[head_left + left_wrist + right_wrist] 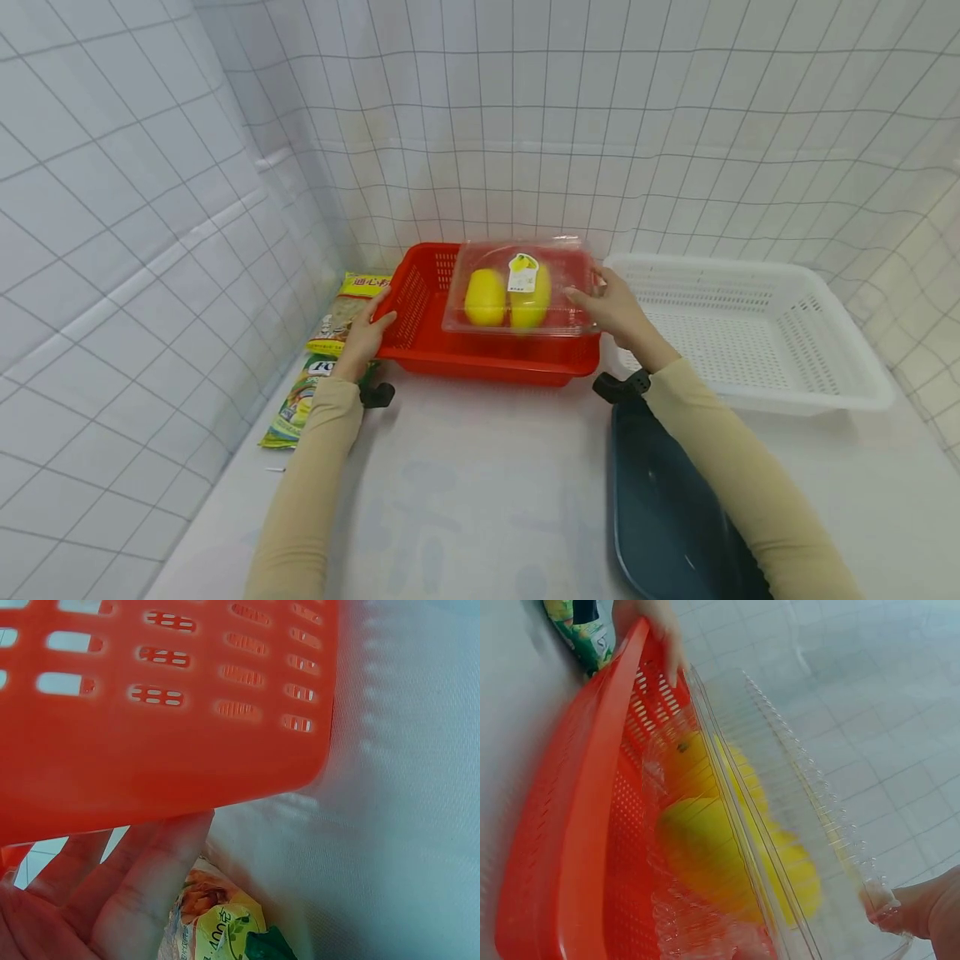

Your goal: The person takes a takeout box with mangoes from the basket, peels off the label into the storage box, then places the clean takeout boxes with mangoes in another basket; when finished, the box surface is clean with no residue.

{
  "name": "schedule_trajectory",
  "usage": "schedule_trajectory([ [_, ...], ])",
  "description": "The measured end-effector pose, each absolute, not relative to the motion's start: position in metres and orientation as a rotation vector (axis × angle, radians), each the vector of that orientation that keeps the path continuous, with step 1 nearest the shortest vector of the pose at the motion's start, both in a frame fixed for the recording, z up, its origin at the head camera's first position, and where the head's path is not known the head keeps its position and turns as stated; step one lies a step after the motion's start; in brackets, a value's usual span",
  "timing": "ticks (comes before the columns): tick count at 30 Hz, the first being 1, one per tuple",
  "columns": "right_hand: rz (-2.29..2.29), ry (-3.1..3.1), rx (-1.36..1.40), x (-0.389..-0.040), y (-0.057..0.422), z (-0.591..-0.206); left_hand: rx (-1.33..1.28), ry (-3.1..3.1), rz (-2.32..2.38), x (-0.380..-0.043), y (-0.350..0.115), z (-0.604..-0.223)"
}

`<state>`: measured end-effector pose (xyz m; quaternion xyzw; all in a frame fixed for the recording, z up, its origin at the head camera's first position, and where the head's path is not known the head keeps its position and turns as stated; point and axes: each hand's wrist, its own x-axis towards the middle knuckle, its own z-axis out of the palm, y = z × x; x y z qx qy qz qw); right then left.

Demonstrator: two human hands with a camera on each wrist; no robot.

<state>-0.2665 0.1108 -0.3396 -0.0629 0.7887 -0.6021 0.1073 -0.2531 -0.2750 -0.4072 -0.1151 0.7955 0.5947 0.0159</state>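
My right hand [617, 310] pinches the right end of a clear plastic clamshell box [564, 287]. Two yellow mangoes [739, 859] lie inside it, and a white label [522, 273] is stuck on its lid. The box is over the red plastic basket [480, 367], tilted in the right wrist view. At the basket's left end, my left hand [363, 337] grips the rim, thumb on the inner side. The left wrist view shows fingers [142, 889] against the basket's slotted outer wall; part of that grip is hidden.
Left of the basket lie a yellow food packet [347, 312] and a green one [303, 400]. A white perforated basket [765, 400] stands to the right. In front of it lies a dark blue tray [660, 500], partly under my right forearm. Checked cloth hangs behind and left.
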Motion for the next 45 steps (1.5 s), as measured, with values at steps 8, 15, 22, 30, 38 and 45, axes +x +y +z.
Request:
schedule_trajectory([
  [8, -1.76, 2.388, -0.234, -0.253, 0.141, -0.321, -0.338, 2.474, 1.851, -0.252, -0.275, -0.407],
  [15, -1.715, 2.464, -0.279, -0.236, 0.178, -0.312, -0.335, 2.486, 1.833, -0.252, -0.276, -0.407],
  [22, -1.724, 2.434, -0.282, -0.209, 0.205, -0.325, -0.355, 2.491, 1.827, -0.252, -0.276, -0.407],
  [30, -1.802, 2.406, -0.33, -0.167, 0.225, -0.342, -0.352, 2.496, 1.827, -0.251, -0.274, -0.405],
  [38, -1.824, 2.322, -0.357, -0.129, 0.231, -0.352, -0.347, 2.472, 1.839, -0.251, -0.275, -0.405],
  [45, -1.866, 2.184, -0.38, -0.11, 0.223, -0.361, -0.328, 2.468, 1.858, -0.252, -0.276, -0.407],
])
